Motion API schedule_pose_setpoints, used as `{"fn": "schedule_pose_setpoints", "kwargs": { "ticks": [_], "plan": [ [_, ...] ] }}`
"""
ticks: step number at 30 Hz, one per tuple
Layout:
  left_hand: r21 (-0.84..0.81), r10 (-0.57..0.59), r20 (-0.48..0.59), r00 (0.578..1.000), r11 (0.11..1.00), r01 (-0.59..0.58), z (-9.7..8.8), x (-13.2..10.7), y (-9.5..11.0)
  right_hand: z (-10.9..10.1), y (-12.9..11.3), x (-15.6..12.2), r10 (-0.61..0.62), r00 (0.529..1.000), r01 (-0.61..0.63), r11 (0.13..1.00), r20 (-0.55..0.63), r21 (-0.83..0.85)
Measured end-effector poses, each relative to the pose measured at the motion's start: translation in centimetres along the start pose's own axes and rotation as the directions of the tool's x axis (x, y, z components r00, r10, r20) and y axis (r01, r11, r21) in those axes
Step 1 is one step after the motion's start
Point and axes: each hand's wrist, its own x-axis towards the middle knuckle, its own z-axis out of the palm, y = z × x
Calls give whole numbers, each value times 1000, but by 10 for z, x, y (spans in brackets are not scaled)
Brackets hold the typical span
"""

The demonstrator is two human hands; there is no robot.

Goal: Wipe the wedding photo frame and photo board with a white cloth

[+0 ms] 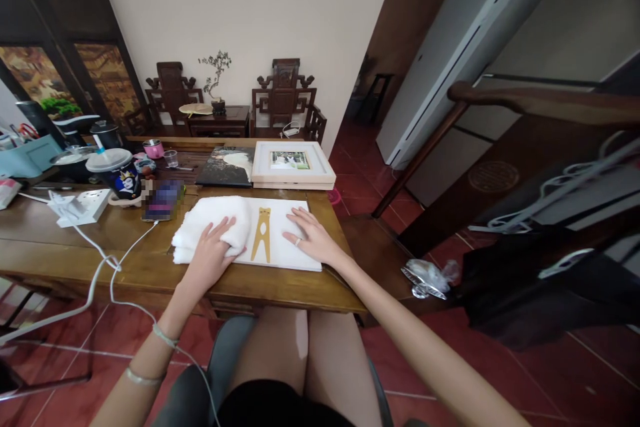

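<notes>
A fluffy white towel (207, 210), folded thick, lies on the left part of a flat white sheet (280, 253) near the table's front edge. My left hand (215, 247) rests on the towel with its fingers spread. On the sheet between my hands is a tan bear-shaped figure (263, 227) with long legs; whether it is printed or a separate piece, I cannot tell. My right hand (310, 237), with a ring on one finger, lies flat and open on the sheet's right side.
Behind the sheet are a light wooden picture frame (295, 177) and a dark photo panel (227, 167). Leftward stand a lidded cup (120, 173), a phone (165, 200) on a cable and a white power strip (85, 207). A wooden chair (480, 167) is at right.
</notes>
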Motion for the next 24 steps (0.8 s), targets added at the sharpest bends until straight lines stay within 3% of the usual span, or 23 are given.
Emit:
{"fn": "schedule_pose_setpoints", "kwargs": {
  "ticks": [3, 8, 13, 18, 22, 24],
  "plan": [
    [-4, -25, -19, 999, 1000, 25, -6, 8, -7, -1, 1, 2, -15, 1000, 14, 1000, 7, 16],
    [30, -91, -70, 993, 995, 93, -20, 45, -19, -1, 3, 5, -22, 1000, 21, 999, 14, 36],
    [74, -86, 93, 992, 994, 80, -2, 70, -20, -1, 3, 5, -11, 1000, 11, 999, 3, 42],
    [114, -86, 189, 978, 991, 65, 6, 57, -4, -1, 1, 5, -7, 1000, 7, 999, -12, 48],
    [148, -82, 205, 975, 988, 52, -11, 28, 25, 0, 1, 4, -2, 1000, 3, 998, -23, 58],
    [161, -78, 162, 984, 986, 51, -23, 19, 32, 0, 1, 4, -3, 1000, 5, 998, -26, 62]
  ]
}}
